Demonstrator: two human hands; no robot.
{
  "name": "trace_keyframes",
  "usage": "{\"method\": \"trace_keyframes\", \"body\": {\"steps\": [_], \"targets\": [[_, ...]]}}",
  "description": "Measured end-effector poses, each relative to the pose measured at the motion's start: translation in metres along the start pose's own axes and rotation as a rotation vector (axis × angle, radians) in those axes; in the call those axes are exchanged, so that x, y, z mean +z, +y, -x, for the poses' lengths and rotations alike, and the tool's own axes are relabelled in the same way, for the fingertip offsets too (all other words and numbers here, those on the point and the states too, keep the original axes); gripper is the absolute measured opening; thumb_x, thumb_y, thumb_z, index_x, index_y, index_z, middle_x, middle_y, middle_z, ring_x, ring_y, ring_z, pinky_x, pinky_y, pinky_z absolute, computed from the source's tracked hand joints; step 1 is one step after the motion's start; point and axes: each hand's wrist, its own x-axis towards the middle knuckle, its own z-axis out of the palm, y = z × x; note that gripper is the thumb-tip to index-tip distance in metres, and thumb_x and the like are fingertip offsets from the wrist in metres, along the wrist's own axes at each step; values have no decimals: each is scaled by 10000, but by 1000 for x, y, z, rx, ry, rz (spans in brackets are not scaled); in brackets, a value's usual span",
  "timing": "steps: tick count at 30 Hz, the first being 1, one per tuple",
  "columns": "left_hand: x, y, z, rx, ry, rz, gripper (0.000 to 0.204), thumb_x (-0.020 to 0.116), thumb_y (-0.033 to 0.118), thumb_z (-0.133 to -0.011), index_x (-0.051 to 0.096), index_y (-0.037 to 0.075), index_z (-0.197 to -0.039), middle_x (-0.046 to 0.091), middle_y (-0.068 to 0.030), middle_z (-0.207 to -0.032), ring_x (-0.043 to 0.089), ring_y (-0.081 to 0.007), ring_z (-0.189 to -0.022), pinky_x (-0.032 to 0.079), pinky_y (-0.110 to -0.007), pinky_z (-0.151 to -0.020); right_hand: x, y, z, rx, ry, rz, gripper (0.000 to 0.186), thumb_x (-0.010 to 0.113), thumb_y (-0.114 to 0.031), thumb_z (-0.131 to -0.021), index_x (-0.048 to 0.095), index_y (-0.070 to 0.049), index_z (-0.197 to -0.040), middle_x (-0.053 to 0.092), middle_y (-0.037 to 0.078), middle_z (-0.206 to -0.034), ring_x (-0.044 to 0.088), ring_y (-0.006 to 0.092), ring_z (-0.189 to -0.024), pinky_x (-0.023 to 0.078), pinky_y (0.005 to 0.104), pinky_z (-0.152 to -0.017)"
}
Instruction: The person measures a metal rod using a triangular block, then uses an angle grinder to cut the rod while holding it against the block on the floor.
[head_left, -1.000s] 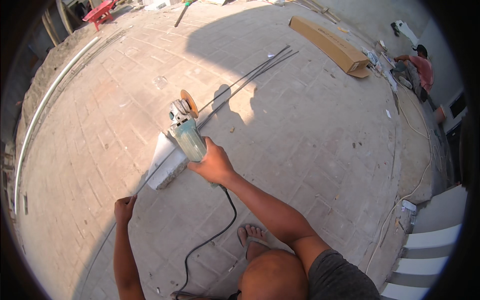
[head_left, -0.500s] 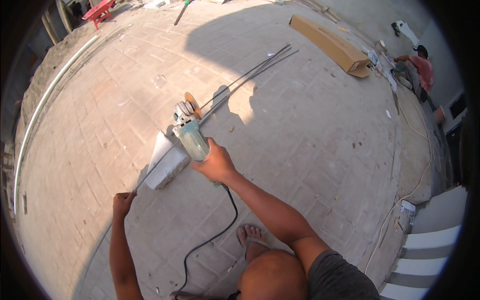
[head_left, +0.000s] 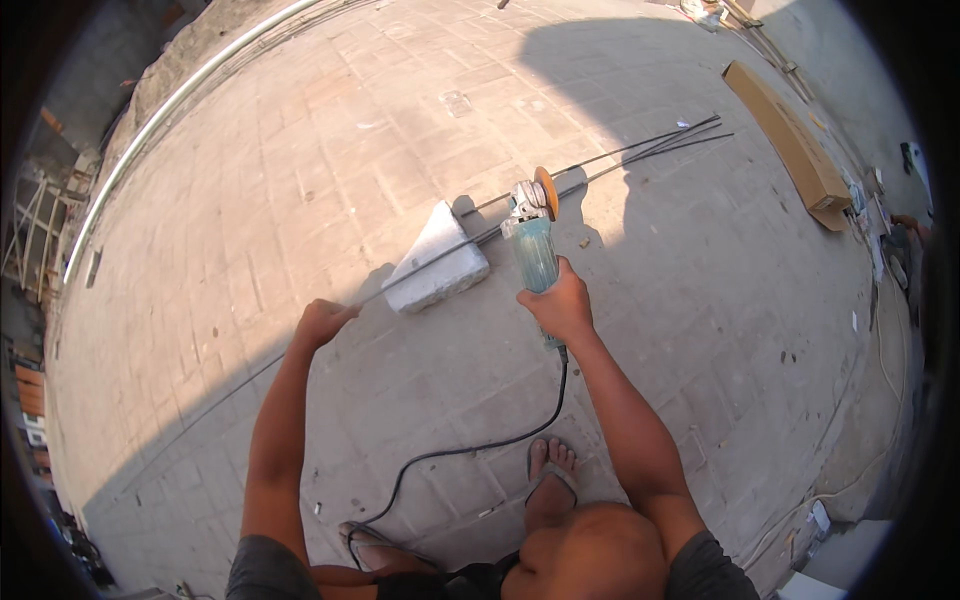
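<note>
My left hand (head_left: 326, 322) is closed around a thin dark metal rod (head_left: 405, 272) that runs up to the right across a whitish stone block (head_left: 440, 288). The block lies on the paving with its narrow end pointing away. In my right hand (head_left: 563, 300) is a teal angle grinder (head_left: 534, 255), gripped around its body, to the right of the block. Its orange-brown disc (head_left: 546, 192) appears over or beside several thin rods (head_left: 650, 153) reaching to the far right. Whether the disc touches a rod, I cannot tell. A black cord (head_left: 480, 446) trails from the grinder toward my feet.
Brick-patterned paving (head_left: 300, 180) surrounds me, partly in shadow. A long cardboard box (head_left: 790, 145) lies at the far right. A white pipe (head_left: 180, 95) curves along the far left. Pale cable (head_left: 900, 400) runs down the right side. My sandalled feet (head_left: 550, 475) are close by.
The view has swung left, shifting the scene rightward. The grinder has moved right, away from the block, along the rods. My left hand still grips the rod.
</note>
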Motion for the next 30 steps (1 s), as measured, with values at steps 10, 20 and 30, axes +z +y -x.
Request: {"method": "trace_keyframes", "body": {"steps": [10,20,30], "targets": [[8,-8,-5,-45,-37,-54,506,667,532,-863,791,42,-870,646,-170,-614,603,-222,-588,494,-383,-650,64,-5,8,-28,-214,79,710,768,-294,-688,504,-2,-1278,685,236,-1073,673,389,-1017,546,445,-885],[11,-11,-7,-24,-51,1,496,660,527,-895,798,51,-917,596,-82,-640,572,-152,-633,459,-326,-638,82,-9,1,-69,-286,84,736,780,-300,-700,483,34,-1284,684,240,-1072,675,388,-1027,553,445,-891],[11,-12,-7,-63,-81,39,452,691,485,-892,794,44,-907,739,-140,-775,685,-181,-754,524,-332,-746,78,-9,-1,-49,-296,108,775,778,-294,-718,460,29,-1347,687,231,-1087,672,384,-1051,549,440,-916]]}}
